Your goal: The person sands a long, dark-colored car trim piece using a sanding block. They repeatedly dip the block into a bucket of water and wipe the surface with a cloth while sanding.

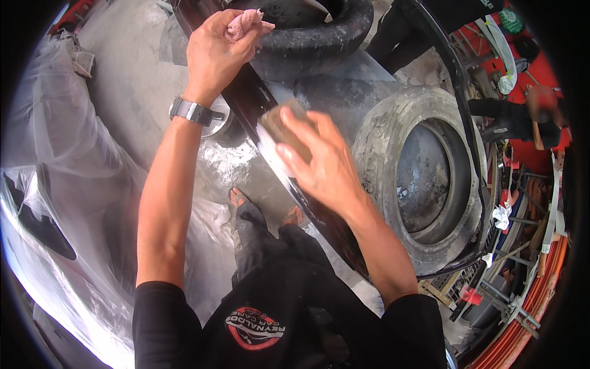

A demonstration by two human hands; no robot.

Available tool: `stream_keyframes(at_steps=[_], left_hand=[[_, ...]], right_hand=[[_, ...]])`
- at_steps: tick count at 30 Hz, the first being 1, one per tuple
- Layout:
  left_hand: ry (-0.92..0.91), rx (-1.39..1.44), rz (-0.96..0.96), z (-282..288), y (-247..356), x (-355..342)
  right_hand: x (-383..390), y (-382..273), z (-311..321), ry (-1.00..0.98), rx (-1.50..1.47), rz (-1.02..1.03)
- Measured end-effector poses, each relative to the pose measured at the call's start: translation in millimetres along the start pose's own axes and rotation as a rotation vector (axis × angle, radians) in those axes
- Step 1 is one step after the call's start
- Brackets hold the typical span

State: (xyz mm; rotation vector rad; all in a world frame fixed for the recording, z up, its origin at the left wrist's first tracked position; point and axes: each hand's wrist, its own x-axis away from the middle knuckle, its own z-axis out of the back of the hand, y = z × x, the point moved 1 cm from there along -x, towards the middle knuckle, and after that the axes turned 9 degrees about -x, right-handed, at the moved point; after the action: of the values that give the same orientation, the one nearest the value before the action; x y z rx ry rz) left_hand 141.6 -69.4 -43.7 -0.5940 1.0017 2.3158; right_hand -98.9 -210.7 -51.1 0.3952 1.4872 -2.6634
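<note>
A long, glossy black car body part (249,98), perhaps a bumper, runs slantwise from the top of the view to the lower right in front of me. My right hand (332,169), slightly blurred, presses a brownish-grey rectangular block (284,130), which looks like a sanding block, on its surface. A pale, whitish patch shows beside the block. Farther up, my left hand (214,58) is closed round a crumpled pink cloth (244,24) at the panel's edge. A dark-strapped watch (195,112) sits on my left wrist.
A worn, dusty tyre (382,141) lies to the right, and another tyre (319,46) is beyond the panel. Clear plastic sheeting (80,147) drapes something on the left. A round container (218,125) stands under the panel. Another person (544,117) is at the far right, near cluttered racks.
</note>
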Motion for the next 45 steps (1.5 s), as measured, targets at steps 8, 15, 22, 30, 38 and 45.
stream_keyframes(at_steps=[8,15,22,30,38,45], left_hand=[[0.013,0.074,0.068,-3.5,0.3,0.9],[0.0,-0.005,0.01,8.0,0.1,2.6],[-0.014,-0.074,-0.032,6.5,4.0,-1.1],[-0.007,-0.009,-0.014,1.7,-1.3,2.2],[0.0,-0.009,0.05,0.9,6.8,1.2],[0.039,-0.024,0.042,5.9,1.5,3.3]], right_hand=[[-9.5,-0.8,0.5,-0.032,-0.017,-0.042],[29.9,-17.9,-5.8,-0.01,0.158,0.161],[-19.2,-1.9,-17.9,0.058,0.007,-0.042],[40.5,-25.0,-11.6,0.029,0.203,0.138],[-6.1,-1.0,-11.1,0.052,0.088,0.11],[7.2,-20.9,-7.2,-0.019,0.186,0.124]])
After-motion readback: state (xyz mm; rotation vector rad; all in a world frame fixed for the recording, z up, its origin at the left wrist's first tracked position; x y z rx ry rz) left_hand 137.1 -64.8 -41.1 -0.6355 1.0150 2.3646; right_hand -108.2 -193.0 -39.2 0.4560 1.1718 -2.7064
